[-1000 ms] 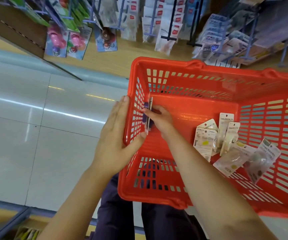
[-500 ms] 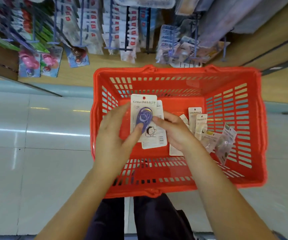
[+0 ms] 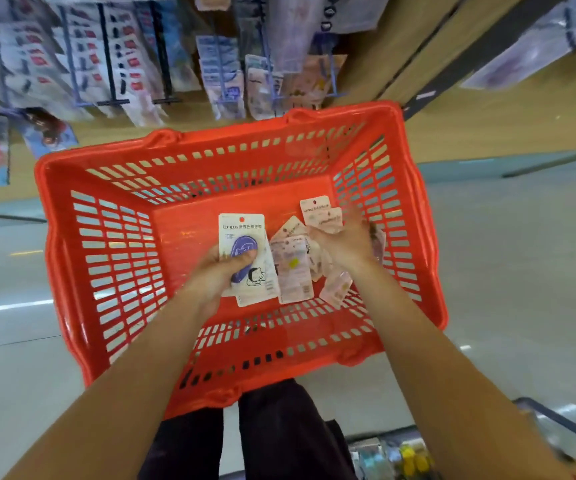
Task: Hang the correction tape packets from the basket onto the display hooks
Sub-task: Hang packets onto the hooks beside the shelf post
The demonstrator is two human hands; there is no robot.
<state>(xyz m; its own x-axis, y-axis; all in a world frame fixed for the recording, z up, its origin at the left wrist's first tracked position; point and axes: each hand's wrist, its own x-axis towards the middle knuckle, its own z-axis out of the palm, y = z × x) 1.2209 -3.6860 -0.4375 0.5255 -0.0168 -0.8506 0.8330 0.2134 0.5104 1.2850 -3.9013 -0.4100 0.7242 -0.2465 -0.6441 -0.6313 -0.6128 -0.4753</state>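
We're looking straight down at the pale tiled floor [image 3: 20, 358], and at the top of our view the display rack [image 3: 113, 64] hangs blurred, its hooks already crowded with carded packets. Sitting squarely in the middle is the red basket [image 3: 106, 258], slotted walls all round, its long axis running left to right across our view. Down on its solid floor, right of centre, lies the loose pile of packets [image 3: 293, 271], pale cards overlapping at mixed angles, one with a small yellow patch, most with their hang-hole ends pointing roughly toward the rack. Over that pile we see the right hand [image 3: 343, 244], fingers bent down into the cards; it's motion-blurred, and we cannot tell whether its grip has closed on anything. To its left the left hand [image 3: 217, 271] has a firm grip on the purple correction tape packet [image 3: 245, 251], thumb pressed across the blister, fingers behind the card. That packet stands long axis up and down in our view, red-dotted hang-hole end pointing at the rack, face toward us: white card, dark lettering across the top, a purple oval dispenser under the thumb, a little cartoon figure at the lower right.
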